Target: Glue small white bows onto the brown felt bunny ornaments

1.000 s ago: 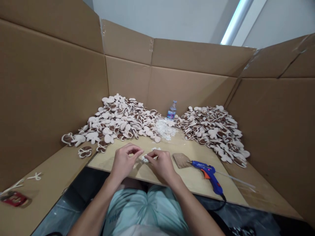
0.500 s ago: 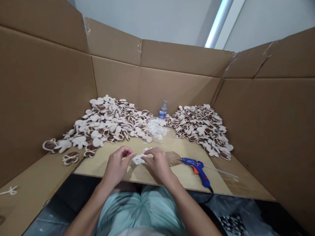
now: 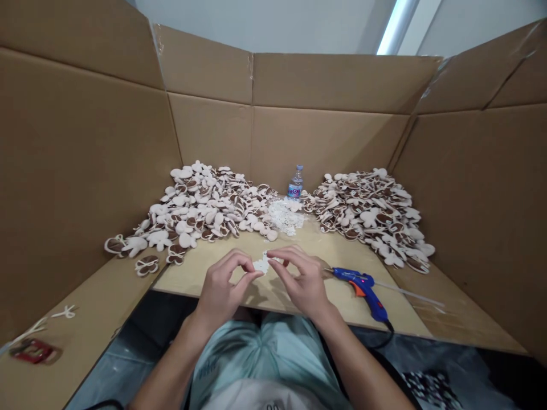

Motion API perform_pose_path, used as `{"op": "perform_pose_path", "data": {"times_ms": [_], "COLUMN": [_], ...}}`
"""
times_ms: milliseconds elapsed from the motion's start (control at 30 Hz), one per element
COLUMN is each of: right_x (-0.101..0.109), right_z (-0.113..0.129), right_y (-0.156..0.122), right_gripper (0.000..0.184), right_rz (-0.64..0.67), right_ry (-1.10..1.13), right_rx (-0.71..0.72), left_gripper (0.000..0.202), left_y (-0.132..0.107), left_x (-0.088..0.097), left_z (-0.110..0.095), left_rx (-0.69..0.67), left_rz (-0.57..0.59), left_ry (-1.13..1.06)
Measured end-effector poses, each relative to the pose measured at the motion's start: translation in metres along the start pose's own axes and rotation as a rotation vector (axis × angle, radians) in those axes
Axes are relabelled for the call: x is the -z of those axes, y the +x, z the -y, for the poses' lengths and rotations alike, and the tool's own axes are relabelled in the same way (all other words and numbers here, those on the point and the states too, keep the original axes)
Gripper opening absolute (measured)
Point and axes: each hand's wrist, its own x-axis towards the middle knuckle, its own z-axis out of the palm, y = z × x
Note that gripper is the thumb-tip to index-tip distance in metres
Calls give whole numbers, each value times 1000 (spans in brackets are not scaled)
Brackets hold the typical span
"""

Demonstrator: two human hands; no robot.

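Note:
My left hand (image 3: 226, 285) pinches the left edge of a small, thin white piece with dark marks (image 3: 261, 265), between thumb and fingertips. Opposite it, my right hand (image 3: 304, 280) has thumb and fingers closed on the piece's right side, covering part of it. Both hands are just above the board (image 3: 188, 279), near its front edge. To the right of my right hand, a blue glue gun with an orange trigger (image 3: 356, 282) lies on its side, its nozzle toward the hand.
Behind the hands lies a heap of small white pieces (image 3: 286, 217) on clear plastic, before a water bottle (image 3: 295, 183). Piles of brown-and-white felt shapes with bows stand left (image 3: 205, 208) and right (image 3: 367, 210). Cardboard walls (image 3: 325, 85) enclose the board. A red object (image 3: 32, 351) sits far left.
Both hands have lifted the white piece slightly, and it shows less between them. The view has shifted, bringing the red object at left into sight.

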Motion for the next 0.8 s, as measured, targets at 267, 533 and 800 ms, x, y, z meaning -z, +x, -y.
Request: {"op": "perform_pose_path", "data": {"times_ms": [267, 533, 800], "right_x": [23, 26, 28], "right_z": [32, 50, 52], "right_y": [-3, 0, -3], "right_gripper": [24, 17, 9], "right_rz": [188, 260, 289], "right_ry": [290, 274, 281], "right_rx": [157, 170, 124], "left_gripper": [19, 17, 12], "left_y": [-1, -6, -8], "left_x": [9, 17, 25], "left_z": [-25, -39, -40], "left_rx": [-439, -497, -505], "left_rz": [-151, -164, -72], "left_ry": [-39, 40, 82]}}
